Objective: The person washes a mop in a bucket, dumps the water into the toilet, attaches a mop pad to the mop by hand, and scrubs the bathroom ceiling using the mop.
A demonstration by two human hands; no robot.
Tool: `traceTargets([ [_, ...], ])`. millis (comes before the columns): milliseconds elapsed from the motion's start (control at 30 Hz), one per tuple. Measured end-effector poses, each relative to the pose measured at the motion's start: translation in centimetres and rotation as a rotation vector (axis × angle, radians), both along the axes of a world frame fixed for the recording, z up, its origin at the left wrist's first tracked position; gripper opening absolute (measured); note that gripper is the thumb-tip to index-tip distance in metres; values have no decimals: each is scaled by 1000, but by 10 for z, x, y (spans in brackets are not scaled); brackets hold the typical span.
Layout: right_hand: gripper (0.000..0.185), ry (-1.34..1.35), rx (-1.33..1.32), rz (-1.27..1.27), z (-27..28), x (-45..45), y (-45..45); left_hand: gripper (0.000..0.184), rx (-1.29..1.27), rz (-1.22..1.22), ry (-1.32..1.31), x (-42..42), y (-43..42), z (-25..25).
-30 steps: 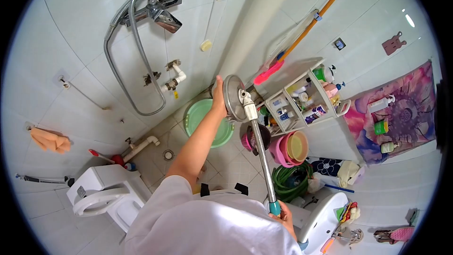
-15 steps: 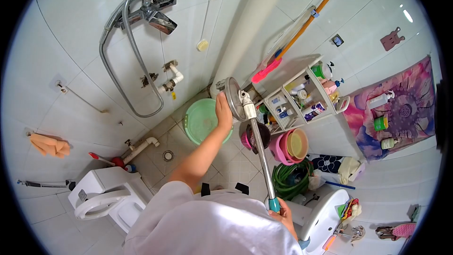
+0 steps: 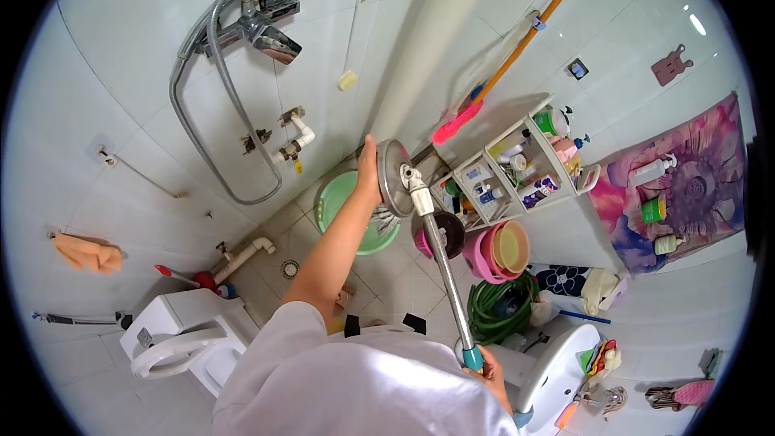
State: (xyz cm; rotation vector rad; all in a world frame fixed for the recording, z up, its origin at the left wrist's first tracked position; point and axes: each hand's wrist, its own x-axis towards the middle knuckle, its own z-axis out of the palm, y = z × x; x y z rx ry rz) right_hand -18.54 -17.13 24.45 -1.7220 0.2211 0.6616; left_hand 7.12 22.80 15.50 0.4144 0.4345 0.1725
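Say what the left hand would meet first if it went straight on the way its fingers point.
Likely the thick pale pipe or the tiled wall beside it; depth ahead of the left hand is unclear.

Open floor (image 3: 262, 285) lies between the toilet (image 3: 182, 315) and the left forearm (image 3: 339, 241). Right of the pole (image 3: 446, 274), green hose (image 3: 483, 319), pink bucket (image 3: 476, 256) and storage rack (image 3: 506, 181) crowd any passage.
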Motion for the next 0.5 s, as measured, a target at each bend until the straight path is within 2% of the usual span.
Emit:
traceTargets([
  [100,57,10,-8,2,1,0,3,48,36,23,-14,-2,-4,-7],
  [267,59,18,7,18,-3,-4,2,40,22,31,9,4,-4,-39],
  [333,62,-91,-62,86,6,-2,10,38,-13,33,31,-2,-5,-28],
  [400,63,-114,-116,78,19,-1,24,40,-51,92,221,-11,-4,-15],
  [467,63,-137,-168,68,24,4,29,38,-26,118,201,-4,4,-43],
  [500,62,-86,-184,116,25,7,30,37,131,108,166,-4,7,-33],
])
